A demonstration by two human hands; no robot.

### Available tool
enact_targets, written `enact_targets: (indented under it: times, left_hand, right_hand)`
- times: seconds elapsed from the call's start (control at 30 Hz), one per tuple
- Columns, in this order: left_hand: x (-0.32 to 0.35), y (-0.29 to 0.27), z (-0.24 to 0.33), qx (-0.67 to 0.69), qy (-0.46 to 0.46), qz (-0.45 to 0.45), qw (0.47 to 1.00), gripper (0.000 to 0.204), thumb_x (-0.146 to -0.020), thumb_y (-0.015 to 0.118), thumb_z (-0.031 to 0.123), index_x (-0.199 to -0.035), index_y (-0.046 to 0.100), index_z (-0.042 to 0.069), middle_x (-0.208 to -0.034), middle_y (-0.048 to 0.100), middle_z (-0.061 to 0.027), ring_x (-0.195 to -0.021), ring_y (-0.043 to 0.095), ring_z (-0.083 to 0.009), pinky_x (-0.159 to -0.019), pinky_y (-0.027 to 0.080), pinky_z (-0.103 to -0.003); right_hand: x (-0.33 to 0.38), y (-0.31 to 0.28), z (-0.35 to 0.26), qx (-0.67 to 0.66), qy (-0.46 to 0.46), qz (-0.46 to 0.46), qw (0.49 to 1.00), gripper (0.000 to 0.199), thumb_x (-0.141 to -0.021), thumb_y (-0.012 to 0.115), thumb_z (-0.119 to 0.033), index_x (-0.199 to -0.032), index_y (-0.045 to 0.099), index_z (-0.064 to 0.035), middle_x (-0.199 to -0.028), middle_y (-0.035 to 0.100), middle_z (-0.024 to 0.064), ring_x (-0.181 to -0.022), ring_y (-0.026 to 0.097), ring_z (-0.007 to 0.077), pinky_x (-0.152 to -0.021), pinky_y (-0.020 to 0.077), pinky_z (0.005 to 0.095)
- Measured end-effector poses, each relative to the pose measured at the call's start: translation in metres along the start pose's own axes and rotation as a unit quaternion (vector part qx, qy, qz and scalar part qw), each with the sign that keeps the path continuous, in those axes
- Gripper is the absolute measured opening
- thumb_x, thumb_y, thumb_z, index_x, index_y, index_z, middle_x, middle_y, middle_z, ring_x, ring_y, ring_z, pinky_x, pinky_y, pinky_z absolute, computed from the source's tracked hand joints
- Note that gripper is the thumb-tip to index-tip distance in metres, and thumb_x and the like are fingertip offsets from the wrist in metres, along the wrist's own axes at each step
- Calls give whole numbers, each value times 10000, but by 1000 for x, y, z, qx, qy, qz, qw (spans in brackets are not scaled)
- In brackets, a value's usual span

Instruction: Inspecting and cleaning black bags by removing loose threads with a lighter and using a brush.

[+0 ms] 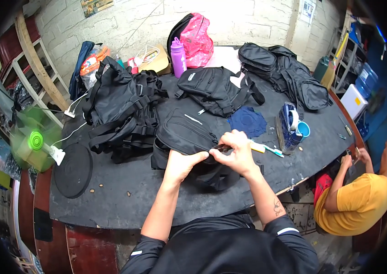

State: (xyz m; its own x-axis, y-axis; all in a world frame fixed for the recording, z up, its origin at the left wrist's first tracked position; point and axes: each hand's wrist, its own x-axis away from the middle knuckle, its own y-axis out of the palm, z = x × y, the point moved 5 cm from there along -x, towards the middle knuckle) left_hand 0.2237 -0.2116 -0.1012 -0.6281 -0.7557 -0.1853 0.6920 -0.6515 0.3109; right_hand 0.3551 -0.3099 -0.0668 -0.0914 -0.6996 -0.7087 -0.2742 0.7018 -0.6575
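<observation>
Both hands work one black bag (185, 137) lying at the near edge of the black worktable (125, 201). Left hand (182, 165) clamps the bag's lower edge, apparently to steady it; right hand (235, 152) pinches a small dark tool (223, 147) at the seam. Finished-looking black bags (122, 109) pile behind, out of the working patch. A purple bottle (178, 56) stands by the whitewashed brick wall (239, 18). Another person's yellow sleeve (358, 201) shows at right.

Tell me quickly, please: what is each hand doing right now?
Left hand: closed, gripping the black bag at its near edge.
Right hand: fingers closed on a small dark tool, pressed against the same bag.
</observation>
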Motion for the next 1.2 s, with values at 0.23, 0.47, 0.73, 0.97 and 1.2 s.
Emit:
enact_targets:
  times: [0.23,0.47,0.73,0.97,1.2]
  left_hand:
    - [-4,24,9,22,12,-45,999,418,-660,740,-18,-1045,576,-24,-948,620,-56,-869,586,-164,-803,481,-291]
    - [0,-10,11,0,43,36,998,444,-663,743,-17,-1063,555,-45,-999,615,-70,-922,568,-160,-854,448,-294]
    - [-3,7,2,1,21,13,1000,286,-690,711,-26,-951,593,-38,-902,640,-60,-811,593,-137,-757,476,-274]
    - [-1,7,6,-1,33,14,999,226,-694,703,-24,-903,619,-43,-862,652,-58,-766,599,-132,-732,481,-274]
    - [-1,9,9,12,61,21,998,222,-707,706,-17,-909,618,-46,-869,651,-60,-776,598,-133,-740,480,-272]
  right_hand:
    - [49,67,20,-797,362,82,476,282,-758,631,-308,-649,480,-97,-608,410,-25,-574,373,98,-535,304,219]
    - [26,-13,61,-538,241,104,801,295,-870,567,-324,-699,515,-89,-646,444,-16,-608,384,115,-595,313,277]
    - [-1,-16,-8,11,41,75,996,202,-668,747,-196,-683,593,-66,-631,529,25,-629,459,210,-605,323,332]
    - [0,-16,-12,36,21,74,996,210,-652,754,-209,-664,596,-71,-629,525,16,-625,456,207,-601,317,330]
    - [5,-16,-4,-104,91,75,988,171,-662,751,-156,-714,621,-59,-690,547,17,-620,461,150,-583,333,283]
